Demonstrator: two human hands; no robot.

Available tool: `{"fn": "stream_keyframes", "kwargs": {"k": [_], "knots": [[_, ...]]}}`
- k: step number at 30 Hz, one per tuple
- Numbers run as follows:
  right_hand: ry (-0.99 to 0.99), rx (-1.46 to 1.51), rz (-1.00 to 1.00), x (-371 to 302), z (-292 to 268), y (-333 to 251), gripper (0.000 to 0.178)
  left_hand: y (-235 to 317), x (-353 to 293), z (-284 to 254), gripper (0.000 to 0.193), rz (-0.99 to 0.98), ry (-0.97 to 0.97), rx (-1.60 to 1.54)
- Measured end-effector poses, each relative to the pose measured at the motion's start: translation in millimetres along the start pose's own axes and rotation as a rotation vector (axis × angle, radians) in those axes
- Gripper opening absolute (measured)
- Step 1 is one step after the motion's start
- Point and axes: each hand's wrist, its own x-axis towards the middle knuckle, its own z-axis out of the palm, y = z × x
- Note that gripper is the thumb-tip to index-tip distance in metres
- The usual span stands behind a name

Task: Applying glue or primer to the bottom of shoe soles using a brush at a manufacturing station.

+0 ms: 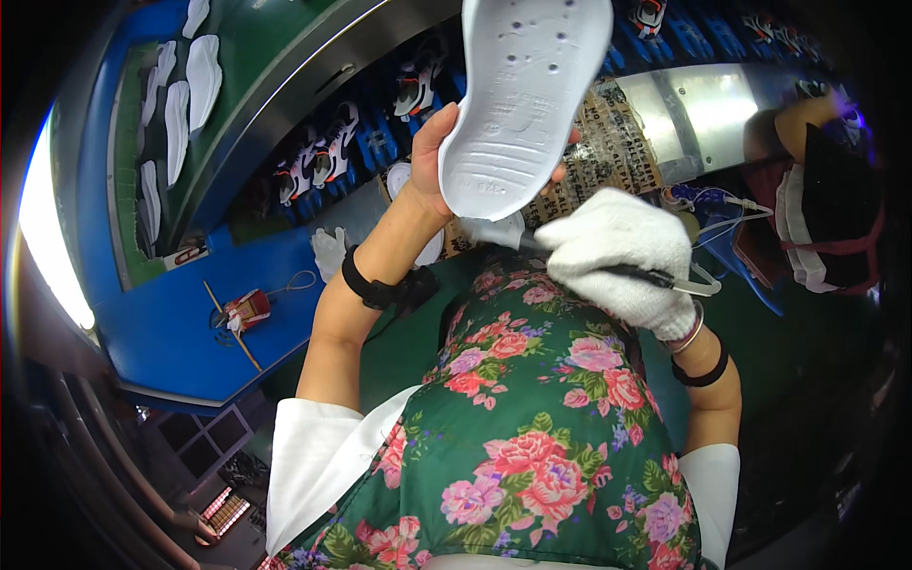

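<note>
A white shoe sole [508,104] is held up by my left hand [432,157], which is bare and closed round its heel part, thumb on the near side and fingertips showing at the far edge. The sole's face has small dark dots and moulded ridges. In a white knit glove, my right hand [622,252] is closed round a black-handled brush [644,275] with a clear tube running from its rear. The pale, blurred brush head is just below the sole's heel end; whether they touch I cannot tell.
More white soles [177,133] lie on a green conveyor belt [255,47] at the far left. Several shoe uppers [334,142] stand on a blue rack behind. A blue table [152,328] at left bears a small red container [249,311] with a stick across it. A white glove [330,252] lies nearby.
</note>
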Motion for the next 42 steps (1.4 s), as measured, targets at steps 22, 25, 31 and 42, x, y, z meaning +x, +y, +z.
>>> {"fn": "stream_keyframes", "kwargs": {"k": [22,25,31,42], "knots": [[0.218,-0.165,0.011,6,13,9,0.018,5,17,-15,0.08,0.039,-0.054,-0.111],[0.027,-0.021,0.092,4,20,-2,0.017,3,5,-13,0.077,0.013,0.031,-0.145],[0.12,-0.242,0.067,19,-17,3,0.016,-14,0,14,0.079,0.008,0.458,-0.246],[0.111,-0.762,-0.204,25,-20,9,0.025,-36,-16,6,0.079,-0.058,0.323,-0.547]]}}
